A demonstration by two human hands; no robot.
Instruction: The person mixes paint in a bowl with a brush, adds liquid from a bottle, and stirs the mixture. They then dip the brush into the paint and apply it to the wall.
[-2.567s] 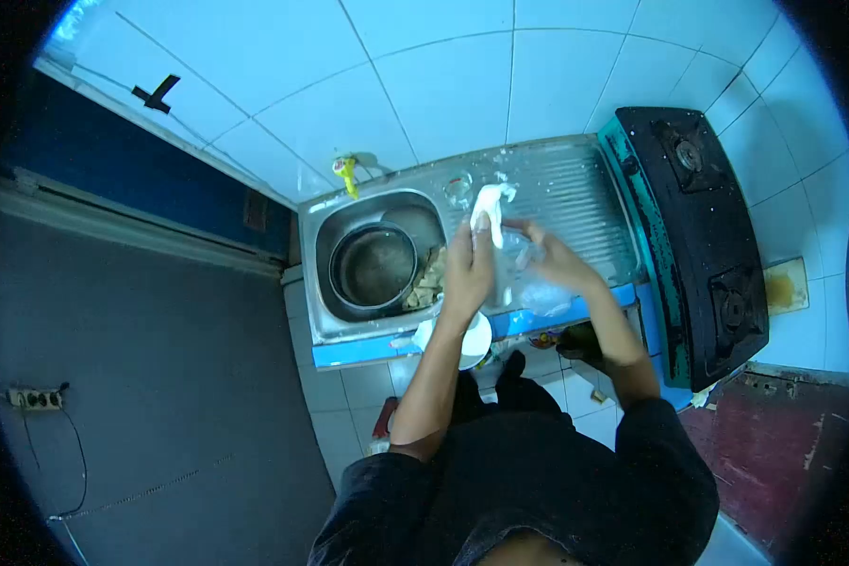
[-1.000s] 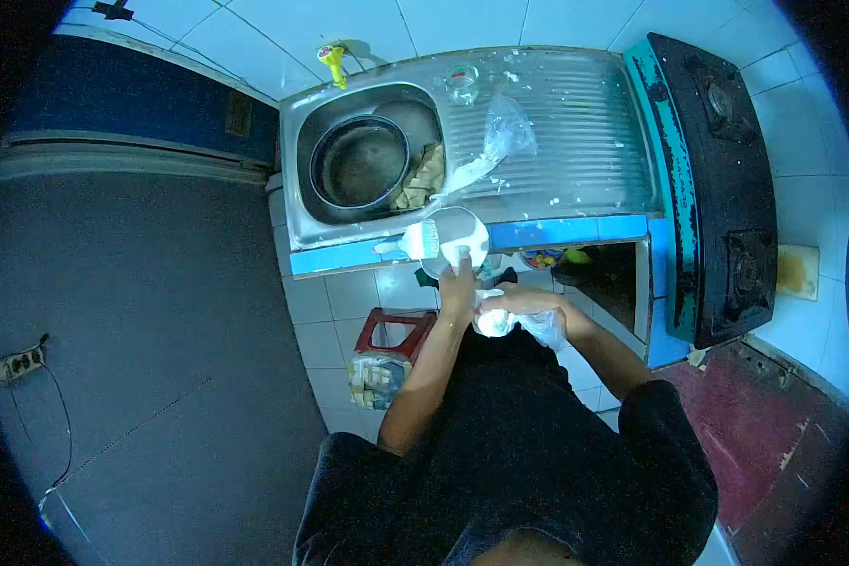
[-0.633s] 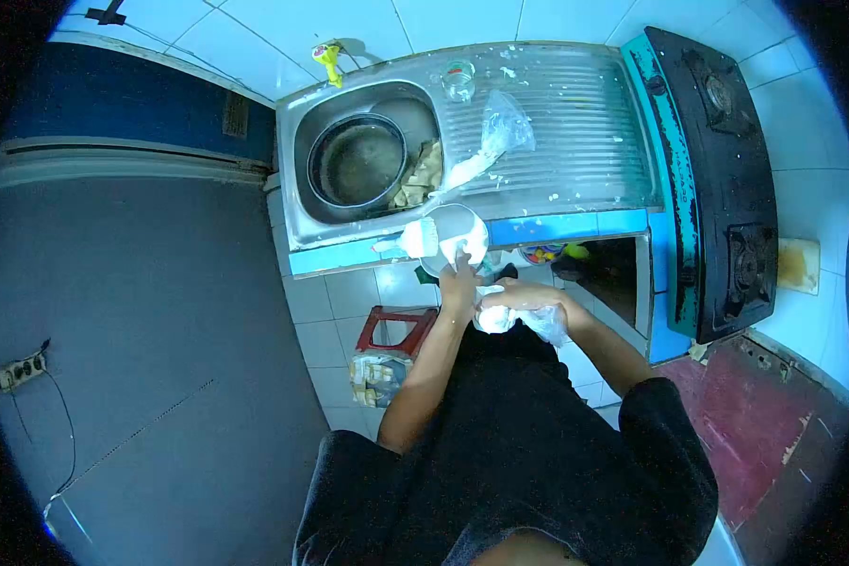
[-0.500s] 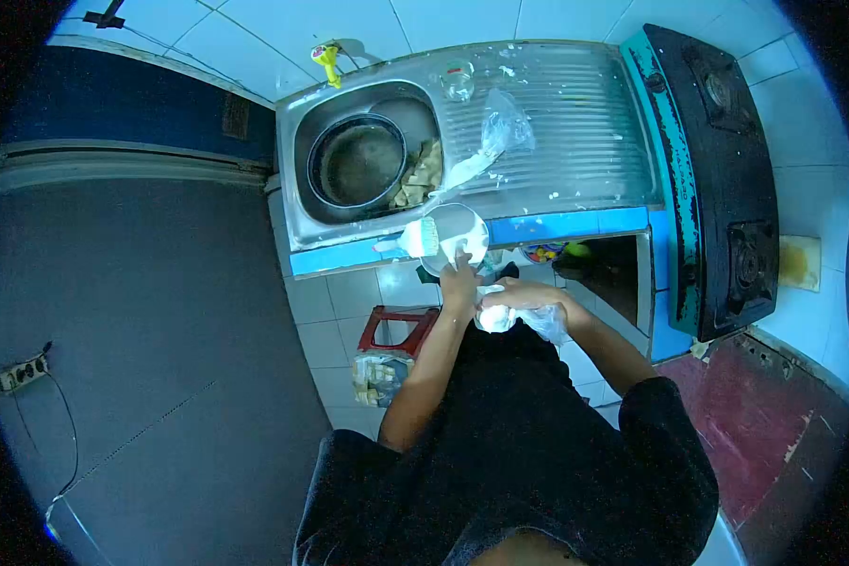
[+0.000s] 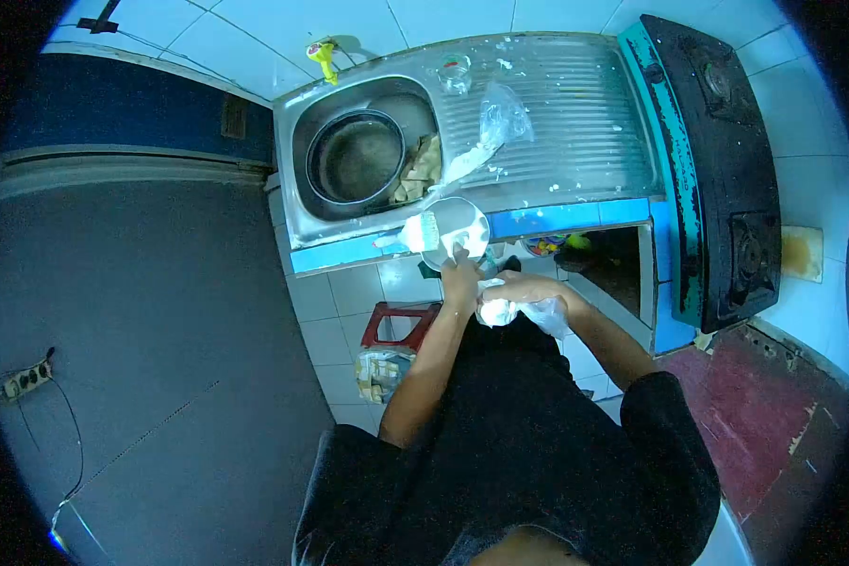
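Observation:
At the counter's front edge sits a round, pale container (image 5: 470, 216) with white, creamy-looking stuff in it. My left hand (image 5: 460, 283) is at its near side, fingers closed and pointing into it; what they hold, if anything, I cannot make out. Close beside it, my right hand (image 5: 528, 287) grips a clear plastic bag (image 5: 545, 317) with a white mass bulging at its end. A white piece with a ribbed, pale green band (image 5: 419, 233) lies against the container's left rim. On the drainboard rests another clear plastic bag (image 5: 505, 115), smeared white.
Left of the drainboard (image 5: 575, 113), the sink (image 5: 302, 212) holds a dark round pan (image 5: 356, 158) and a crumpled tan cloth (image 5: 420, 170). A glass (image 5: 455, 74) stands behind. The gas stove (image 5: 717, 179) is at right; a red stool (image 5: 377, 324) stands below left.
The view shifts slightly. Both my hands stay nearly in place, the left by the container and the right around the plastic bag.

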